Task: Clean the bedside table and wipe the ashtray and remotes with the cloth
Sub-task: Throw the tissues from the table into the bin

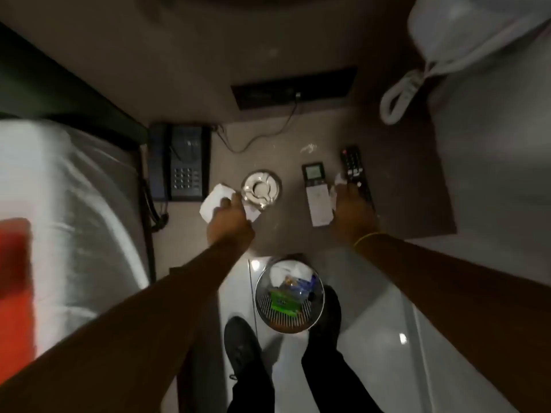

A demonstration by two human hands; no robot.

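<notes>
Hotel bedroom, bed (74, 204) (white sheets), bedside table (283, 234), desk phone (179, 162)

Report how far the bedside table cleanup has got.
Early stage. Done: rubbish already lies in the bin. In hand: the left hand grips white paper by the ashtray; the right hand gathers a crumpled scrap between the white remote and black remote. Left: all wiping; no cloth visible.

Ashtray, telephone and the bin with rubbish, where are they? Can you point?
ashtray (261, 189), head view, on its glass middle.
telephone (186, 171), head view, on its keypad body.
bin (269, 314), head view, on its metal wall.
</notes>
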